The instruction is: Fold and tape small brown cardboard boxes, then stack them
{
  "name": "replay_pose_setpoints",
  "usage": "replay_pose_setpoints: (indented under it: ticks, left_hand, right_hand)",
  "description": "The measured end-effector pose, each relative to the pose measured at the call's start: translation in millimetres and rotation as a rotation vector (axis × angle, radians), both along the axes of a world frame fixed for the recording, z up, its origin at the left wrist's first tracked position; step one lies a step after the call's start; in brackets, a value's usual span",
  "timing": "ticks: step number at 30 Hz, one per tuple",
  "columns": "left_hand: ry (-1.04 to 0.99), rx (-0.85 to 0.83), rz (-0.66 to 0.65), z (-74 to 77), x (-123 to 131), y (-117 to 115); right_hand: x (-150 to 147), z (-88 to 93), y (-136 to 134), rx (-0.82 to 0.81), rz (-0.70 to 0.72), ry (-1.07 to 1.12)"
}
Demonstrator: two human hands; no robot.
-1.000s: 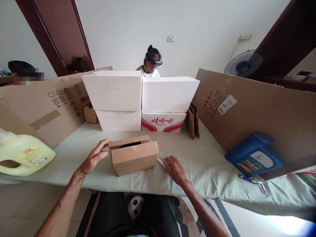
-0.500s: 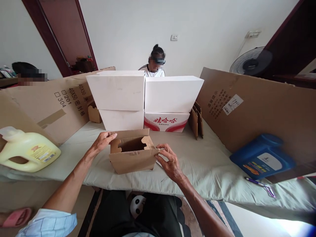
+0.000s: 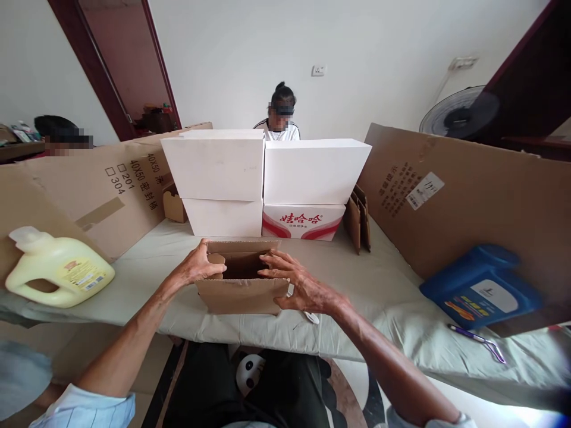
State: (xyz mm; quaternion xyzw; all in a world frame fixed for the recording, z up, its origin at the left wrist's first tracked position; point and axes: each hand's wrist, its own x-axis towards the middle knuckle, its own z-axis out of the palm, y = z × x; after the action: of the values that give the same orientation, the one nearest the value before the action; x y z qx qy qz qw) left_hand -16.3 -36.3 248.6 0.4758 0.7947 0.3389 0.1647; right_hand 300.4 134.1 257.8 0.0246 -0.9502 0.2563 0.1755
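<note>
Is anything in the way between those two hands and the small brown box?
Nothing visible is. The left hand is at the left end of the cardboard box, and the right hand is at its right end. The stacked white boxes stand beyond it, not between.

Ylw detergent jug [image 3: 60,270] on tbl [image 3: 138,264], L side; blue btl [image 3: 475,291] R, slim purple item [image 3: 468,335] nearby; wht ctns [image 3: 212,169] stacked 2 high; fan [image 3: 448,117], pwr socket [image 3: 318,71] beyond.
</note>
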Motion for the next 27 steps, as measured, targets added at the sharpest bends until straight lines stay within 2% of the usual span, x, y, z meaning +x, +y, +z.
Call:
replay_pose_setpoints:
  ticks: [3,7,9,12,14,16,20,22,27]
  left_hand:
    - [0.045,-0.007,-0.032,4.5,4.5,3.2]
    - [0.164,0.119,-0.089,13.5,14.5,2.0]
    - [0.307,0.201,-0.216,22.2,16.4,-0.2]
    - [0.633,0.241,-0.451,40.0,13.7,-2.5]
    - [0.787,0.202,-0.528,52.1,12.0,-2.7]
    - [0.851,0.141,-0.575,61.6,13.4,-2.4]
    - [0.890,-0.023,-0.659,74.2,19.8,-4.3]
    - [0.871,-0.110,-0.654,80.9,16.5,-7.4]
    - [0.508,-0.211,-0.567,98.4,-14.6,-18.2]
  right_hand:
    - [-10.4,11.1,4.9,0.198,0.042,-0.092]
    - [-16.0,21.1,1.6,0.371,0.085,-0.019]
    - [-15.7,23.2,-1.2,0.409,0.077,0.023]
    - [-14.3,23.9,-3.8,0.415,0.062,0.067]
    - [-13.6,23.9,-4.3,0.415,0.059,0.071]
    - [-12.9,23.8,-4.4,0.417,0.054,0.069]
    - [-9.7,21.9,-4.3,0.413,0.031,0.074]
    - [-6.7,18.8,-3.9,0.386,0.014,0.085]
    - [0.5,0.9,-2.8,0.208,-0.059,0.159]
